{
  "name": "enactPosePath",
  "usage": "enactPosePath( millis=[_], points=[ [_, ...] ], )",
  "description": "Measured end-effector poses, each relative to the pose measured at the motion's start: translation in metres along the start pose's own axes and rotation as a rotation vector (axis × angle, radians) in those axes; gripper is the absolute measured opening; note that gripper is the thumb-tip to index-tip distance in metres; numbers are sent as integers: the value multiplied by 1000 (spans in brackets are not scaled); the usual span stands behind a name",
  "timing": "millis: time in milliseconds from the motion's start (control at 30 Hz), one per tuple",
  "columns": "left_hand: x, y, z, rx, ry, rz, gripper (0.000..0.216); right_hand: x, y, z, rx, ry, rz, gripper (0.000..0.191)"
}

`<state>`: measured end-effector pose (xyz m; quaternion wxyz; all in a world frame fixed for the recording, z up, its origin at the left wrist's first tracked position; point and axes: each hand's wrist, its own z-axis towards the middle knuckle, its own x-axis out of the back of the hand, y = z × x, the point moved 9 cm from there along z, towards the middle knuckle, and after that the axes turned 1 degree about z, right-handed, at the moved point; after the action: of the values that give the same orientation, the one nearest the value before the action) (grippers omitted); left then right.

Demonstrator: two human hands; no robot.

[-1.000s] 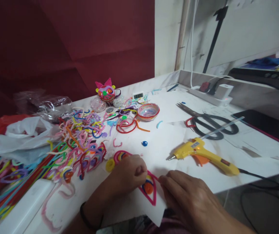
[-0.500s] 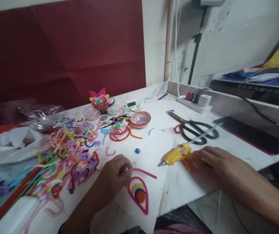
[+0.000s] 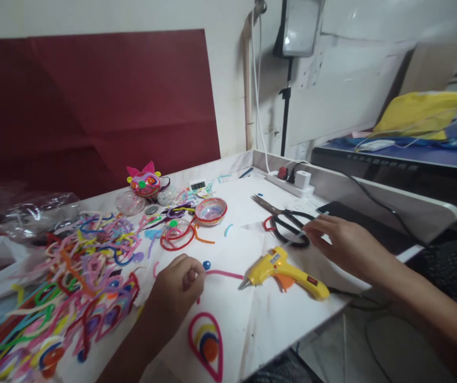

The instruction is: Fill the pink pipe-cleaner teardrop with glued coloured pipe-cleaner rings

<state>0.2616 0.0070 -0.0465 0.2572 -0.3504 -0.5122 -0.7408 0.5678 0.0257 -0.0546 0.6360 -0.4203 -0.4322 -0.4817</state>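
My left hand (image 3: 182, 282) is closed in a pinch on a pink pipe cleaner (image 3: 225, 274), which sticks out to the right over the white paper. Just below lies a teardrop eye shape (image 3: 206, 343) with a pink outline and yellow, blue and orange coils. My right hand (image 3: 338, 242) has its fingers slightly apart over the handles of the black scissors (image 3: 282, 213), by the clear glue stick; whether they touch is unclear. A yellow glue gun (image 3: 282, 271) rests on its side between my hands, nozzle pointing left. A small blue coil (image 3: 206, 265) lies beside my left fingers.
Pipe cleaners (image 3: 88, 266) are heaped at left. Behind stand a decorated animal head (image 3: 146, 181), a colourful bowl (image 3: 211, 211) and a small digital clock (image 3: 197, 185). A power strip (image 3: 290, 185) and a dark phone (image 3: 356, 226) are at right, near the raised edge.
My right hand has let go of the glue gun and moved up to the scissors handles. The left hand still pinches the pink pipe cleaner. The camera view has turned right.
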Motion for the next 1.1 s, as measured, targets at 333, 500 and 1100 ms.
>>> enactPosePath(
  millis=[333, 500, 1100],
  points=[
    [-16, -10, 4, 7, 21, -19, 17, -43, 12, 83, -101, -344, -128, 33],
    [-20, -17, 0, 17, 32, -30, 17, -54, 27, 96, -172, -325, -58, 35],
    [-19, -21, -5, 0, 113, -38, 13, -53, 34, 100, -305, -55, 128, 39]
  ],
)
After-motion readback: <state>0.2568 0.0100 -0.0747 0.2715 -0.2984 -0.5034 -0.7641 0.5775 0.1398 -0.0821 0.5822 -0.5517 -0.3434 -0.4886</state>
